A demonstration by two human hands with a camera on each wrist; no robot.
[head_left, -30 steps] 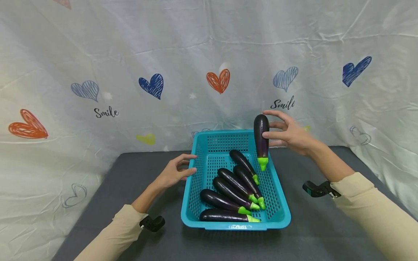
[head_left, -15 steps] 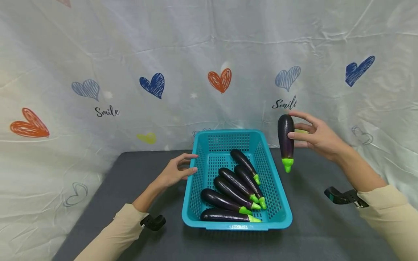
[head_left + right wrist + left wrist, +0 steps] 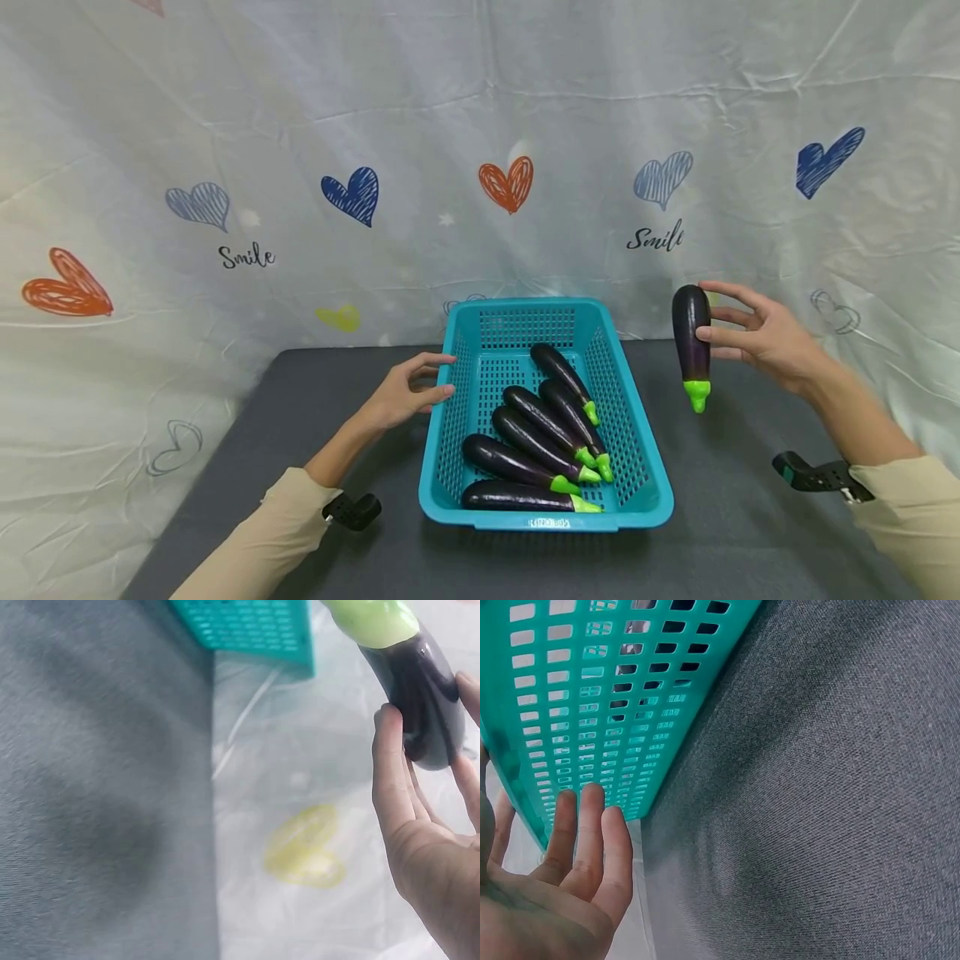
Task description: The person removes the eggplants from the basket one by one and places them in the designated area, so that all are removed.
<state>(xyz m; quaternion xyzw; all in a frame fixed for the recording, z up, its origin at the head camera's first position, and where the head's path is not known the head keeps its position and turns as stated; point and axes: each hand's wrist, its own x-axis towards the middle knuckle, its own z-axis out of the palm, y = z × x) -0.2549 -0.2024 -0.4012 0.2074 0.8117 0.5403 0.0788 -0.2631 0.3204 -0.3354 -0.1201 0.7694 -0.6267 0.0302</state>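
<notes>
Operator: What does the head view show of my hands?

Observer: Your right hand [image 3: 772,340] pinches an eggplant [image 3: 692,337] between thumb and fingers. It is nearly vertical, green stem end down, raised over the dark gray table [image 3: 727,533] to the right of the turquoise plastic basket [image 3: 622,521]. Your left hand [image 3: 399,394] is at the basket's left rim, thumb parted from the fingers. Six more eggplants [image 3: 543,421] lie inside the basket, toward its near and right sides.

Operator: And the left wrist view?

Observer: Three of your fingers extend, slightly apart, just beside the basket's perforated wall; I cannot tell whether they touch it.

Operator: The right wrist view?

Observer: Your fingers and thumb hold the eggplant from opposite sides, near its rounded dark end. A corner of the basket shows apart from it. A yellow heart print [image 3: 301,855] is on the white backdrop cloth [image 3: 255,915], both blurred.
</notes>
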